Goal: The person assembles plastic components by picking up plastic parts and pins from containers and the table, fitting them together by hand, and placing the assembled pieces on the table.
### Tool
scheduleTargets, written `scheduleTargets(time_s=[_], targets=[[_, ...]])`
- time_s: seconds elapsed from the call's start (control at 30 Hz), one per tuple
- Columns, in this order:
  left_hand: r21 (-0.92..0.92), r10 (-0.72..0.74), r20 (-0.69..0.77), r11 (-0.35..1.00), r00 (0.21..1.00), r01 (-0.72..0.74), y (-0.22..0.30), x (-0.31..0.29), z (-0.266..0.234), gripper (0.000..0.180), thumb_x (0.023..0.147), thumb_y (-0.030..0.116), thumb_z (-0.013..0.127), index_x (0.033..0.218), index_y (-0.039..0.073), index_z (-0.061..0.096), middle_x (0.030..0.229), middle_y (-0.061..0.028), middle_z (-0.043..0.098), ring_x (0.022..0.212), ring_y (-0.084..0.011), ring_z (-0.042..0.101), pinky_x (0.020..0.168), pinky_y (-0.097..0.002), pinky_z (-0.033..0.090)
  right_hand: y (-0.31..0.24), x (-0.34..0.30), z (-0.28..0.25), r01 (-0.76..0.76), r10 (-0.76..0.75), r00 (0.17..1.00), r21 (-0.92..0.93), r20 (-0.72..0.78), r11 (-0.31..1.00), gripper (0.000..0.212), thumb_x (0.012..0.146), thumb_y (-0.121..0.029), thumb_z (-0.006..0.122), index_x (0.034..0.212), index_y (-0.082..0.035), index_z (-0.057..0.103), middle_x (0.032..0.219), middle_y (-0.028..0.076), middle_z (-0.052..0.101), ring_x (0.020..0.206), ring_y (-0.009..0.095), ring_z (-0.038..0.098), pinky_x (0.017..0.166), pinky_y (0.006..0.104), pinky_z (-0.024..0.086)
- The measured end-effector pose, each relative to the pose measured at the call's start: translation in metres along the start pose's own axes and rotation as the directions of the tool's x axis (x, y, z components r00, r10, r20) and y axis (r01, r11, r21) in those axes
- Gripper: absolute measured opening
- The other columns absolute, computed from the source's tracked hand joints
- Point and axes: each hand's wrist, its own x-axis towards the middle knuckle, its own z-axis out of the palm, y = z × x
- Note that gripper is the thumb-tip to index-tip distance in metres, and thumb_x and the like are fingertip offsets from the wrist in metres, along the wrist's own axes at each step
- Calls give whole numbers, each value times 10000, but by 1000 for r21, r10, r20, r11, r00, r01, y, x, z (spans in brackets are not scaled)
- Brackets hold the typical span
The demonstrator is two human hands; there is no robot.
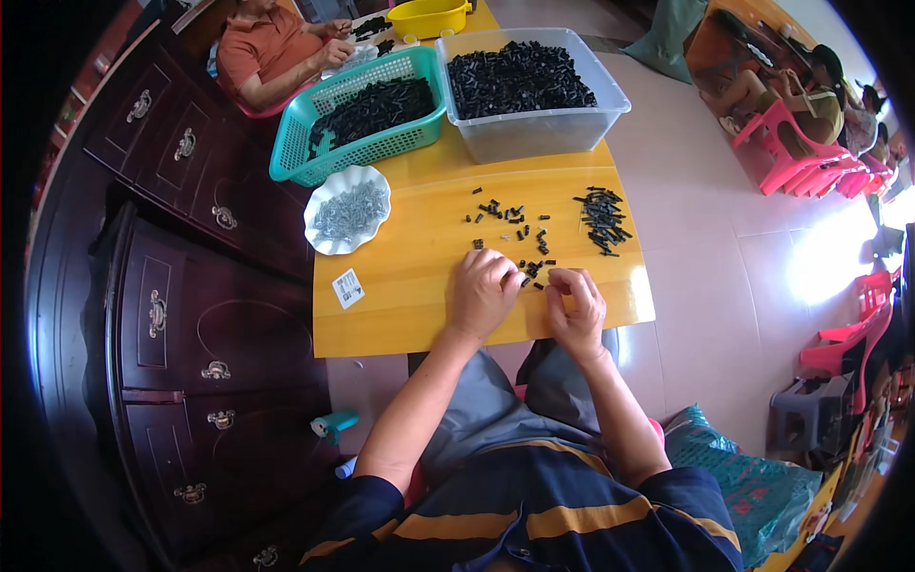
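Over the near part of the yellow wooden table (410, 319), my left hand (482, 294) is closed, thumb and forefinger pinched together. My right hand (578, 313) is a short way to its right, its fingertips also pinched. Whatever either hand holds is too small to make out. Several short black cylindrical pieces (534, 268) lie between and just beyond my fingertips. More of these pieces (518, 220) are scattered farther up the table. To the right rests a heap of longer, pointed black pieces (602, 221).
A scalloped white plate (317, 238) of small clear pieces and a white label (348, 288) are at left. Farther back stand a green basket (334, 164) and a clear tub (534, 143), both full of black pieces. Dark cabinets (257, 315) border the left; a person (262, 57) sits beyond.
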Motion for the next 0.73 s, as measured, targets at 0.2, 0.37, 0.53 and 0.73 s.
scheduleTargets(time_s=[0.2, 0.37, 0.53, 0.73], targets=[[-32, -11, -45, 999, 999, 10, -8, 0, 0, 96, 786, 84, 721, 860, 59, 665, 860, -104, 649, 850, -306, 618, 787, -408, 498, 13, -7, 2, -200, 233, 960, 201, -154, 959, 185, 833, 60, 652, 1001, -11, 621, 881, 84, 630, 731, 172, 637, 691, 283, 525], [-76, -115, -20, 991, 993, 113, -21, 9, -1, 267, 825, 35, 700, 1089, 44, 660, 962, -121, 651, 784, -274, 657, 688, -370, 551, 12, -6, 0, -184, 216, 965, 200, -148, 962, 180, 831, 63, 648, 995, -8, 623, 878, 86, 627, 725, 172, 636, 688, 279, 522], [45, -67, -48, 997, 997, 69, -24, 22, 3, 265, 836, 66, 705, 1098, 56, 672, 932, -106, 663, 775, -274, 664, 689, -375, 548, 12, -5, -2, -173, 205, 967, 203, -149, 964, 178, 830, 62, 651, 992, -7, 622, 866, 84, 623, 719, 171, 634, 685, 277, 521], [162, -124, 91, 981, 988, 108, -27, 34, 11, 267, 873, 154, 699, 1128, 77, 684, 928, -109, 681, 802, -268, 687, 696, -380, 547, 13, -5, -3, -186, 217, 968, 218, -125, 958, 189, 834, 59, 652, 1007, -13, 628, 876, 86, 630, 731, 176, 646, 699, 279, 534]])
